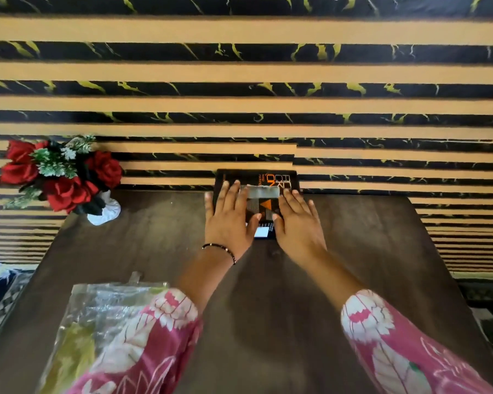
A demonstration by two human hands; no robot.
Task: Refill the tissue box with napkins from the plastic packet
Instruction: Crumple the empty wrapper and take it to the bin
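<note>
At the far edge of a dark wooden table (pixel 154 251), against a wall of tan and black-marble stripes, a person lays both hands flat on a black cardboard tissue box (pixel 258 177) printed with orange lettering. The left hand (pixel 229 220) and right hand (pixel 298 223) flank the box's top slot, where a grey-white strip of napkin (pixel 264 191) shows; the fingers of both lie straight and spread, pressing down rather than gripping anything. The crinkled clear plastic packet (pixel 97 314), showing yellow-green inside, sits well apart at the near left corner, partly under the person's pink floral sleeve (pixel 154 336). A white vase of red artificial roses (pixel 63 177) stands at the far left.

The box appears to be getting steadied or pressed closed. Done well, the pressure should stay even on both sides of the slot, so the lid seats squarely and the exposed napkin is not pushed back inside or torn.
</note>
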